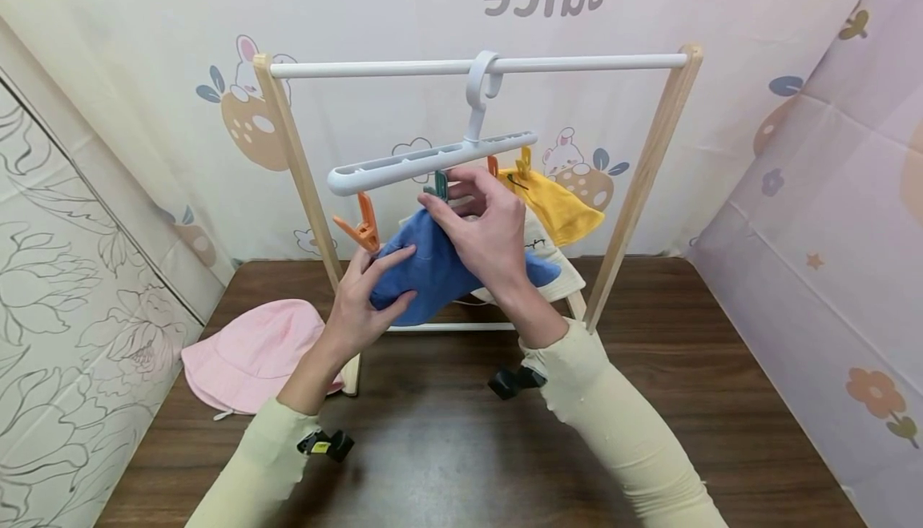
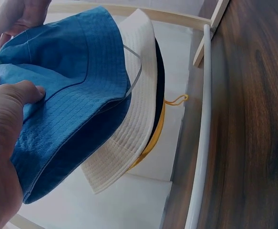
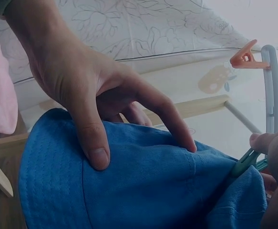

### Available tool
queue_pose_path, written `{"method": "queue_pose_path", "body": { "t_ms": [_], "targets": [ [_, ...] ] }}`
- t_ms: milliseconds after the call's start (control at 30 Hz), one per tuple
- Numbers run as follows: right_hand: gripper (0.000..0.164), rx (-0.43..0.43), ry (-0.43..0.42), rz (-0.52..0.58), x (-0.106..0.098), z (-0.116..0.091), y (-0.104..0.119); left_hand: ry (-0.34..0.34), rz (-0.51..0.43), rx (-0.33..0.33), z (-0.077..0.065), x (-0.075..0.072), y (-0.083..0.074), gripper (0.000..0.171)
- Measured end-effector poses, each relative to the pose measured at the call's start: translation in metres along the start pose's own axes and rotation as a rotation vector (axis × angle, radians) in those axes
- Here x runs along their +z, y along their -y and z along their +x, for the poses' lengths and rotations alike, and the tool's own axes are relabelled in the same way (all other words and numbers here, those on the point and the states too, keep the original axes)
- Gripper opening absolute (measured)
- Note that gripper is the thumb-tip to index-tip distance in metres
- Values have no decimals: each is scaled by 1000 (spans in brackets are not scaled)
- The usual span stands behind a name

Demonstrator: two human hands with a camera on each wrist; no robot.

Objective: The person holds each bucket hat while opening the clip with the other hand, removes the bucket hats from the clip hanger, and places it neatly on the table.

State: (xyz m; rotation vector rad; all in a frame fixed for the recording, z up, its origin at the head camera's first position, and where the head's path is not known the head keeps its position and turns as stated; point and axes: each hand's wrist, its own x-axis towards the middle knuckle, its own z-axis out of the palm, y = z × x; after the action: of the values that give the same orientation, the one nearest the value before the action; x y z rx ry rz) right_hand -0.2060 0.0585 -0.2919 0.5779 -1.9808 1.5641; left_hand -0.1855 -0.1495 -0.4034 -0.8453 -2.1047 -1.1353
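At the far left of the head view a pink bucket hat [image 1: 259, 356] lies on the dark wood table [image 1: 721, 400], its right part hidden behind the person's left forearm. Next comes the left hand [image 1: 360, 296], which holds the blue bucket hat [image 1: 433, 272] with thumb and index finger spread over the cloth; its other fingers are partly hidden by the fabric. An orange clothespin [image 1: 366, 227] hangs above that hand from the left end of the pale grey hanger [image 1: 404, 167]. The blue hat is held up just under the hanger, crown upward and brim slanting down, plain denim-like cloth with dark seams, stitched rows round the brim and a deep fold in the crown. At the crown's top, the right hand [image 1: 493, 223] pinches a green clothespin [image 1: 441, 183], most of which its fingers cover, so whether the clip bites the cloth is hard to make out. That hand and the blue hat also block much of a cream bucket hat [image 1: 558, 259] behind, its lettering only partly showing. Farther right, a yellow hat [image 1: 555, 207] hangs by a yellow clothespin [image 1: 523, 161]. In the left wrist view, a dark layer [image 2: 159, 86] shows between cream and yellow; what it belongs to cannot be told.
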Motion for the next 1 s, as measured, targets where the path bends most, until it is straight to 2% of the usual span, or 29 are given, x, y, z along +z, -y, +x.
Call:
{"method": "queue_pose_path", "body": {
  "t_ms": [533, 1000],
  "targets": [
    [35, 34, 9, 2, 2, 0, -4, -28, 18, 23, -4, 2, 6, 64],
    [37, -10, 10, 21, 5, 0, -9, -39, 54, 28, -6, 1, 6, 64]
  ]
}}
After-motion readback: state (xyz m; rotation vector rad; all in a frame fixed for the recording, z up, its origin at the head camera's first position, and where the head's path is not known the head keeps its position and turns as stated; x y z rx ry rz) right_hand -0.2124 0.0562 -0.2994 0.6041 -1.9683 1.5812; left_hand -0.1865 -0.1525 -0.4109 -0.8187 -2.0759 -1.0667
